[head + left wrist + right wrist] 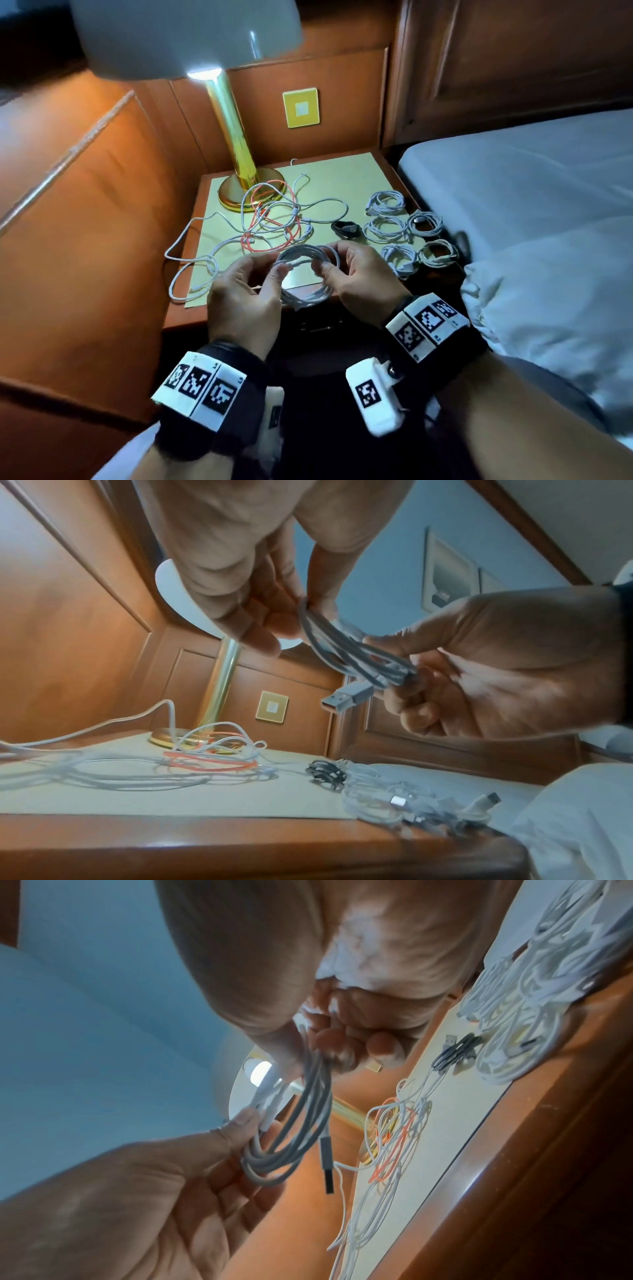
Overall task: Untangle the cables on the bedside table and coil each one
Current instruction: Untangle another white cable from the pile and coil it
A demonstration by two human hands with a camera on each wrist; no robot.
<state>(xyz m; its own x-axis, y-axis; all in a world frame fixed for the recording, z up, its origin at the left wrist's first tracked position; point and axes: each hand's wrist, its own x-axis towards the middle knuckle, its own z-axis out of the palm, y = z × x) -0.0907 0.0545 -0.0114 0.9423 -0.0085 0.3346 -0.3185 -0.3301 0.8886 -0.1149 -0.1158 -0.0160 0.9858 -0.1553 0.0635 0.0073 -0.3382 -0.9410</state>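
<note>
A coiled white cable (310, 274) hangs above the front edge of the bedside table (191, 318), held between both hands. My left hand (245, 291) pinches its left side between thumb and fingers (260, 631). My right hand (359, 274) grips its right side (394, 672). A USB plug (346, 699) sticks out of the coil (291, 1139). A tangle of white and orange cables (270, 219) lies on the table behind the hands, near the lamp base. Several coiled white cables (390, 226) and one black coil (346, 229) lie at the right.
A brass lamp (236, 144) with a white shade stands at the table's back left. One white cable loop (178, 260) hangs over the left edge. A bed with white sheets (531, 205) borders the table on the right. Wood panels stand behind and to the left.
</note>
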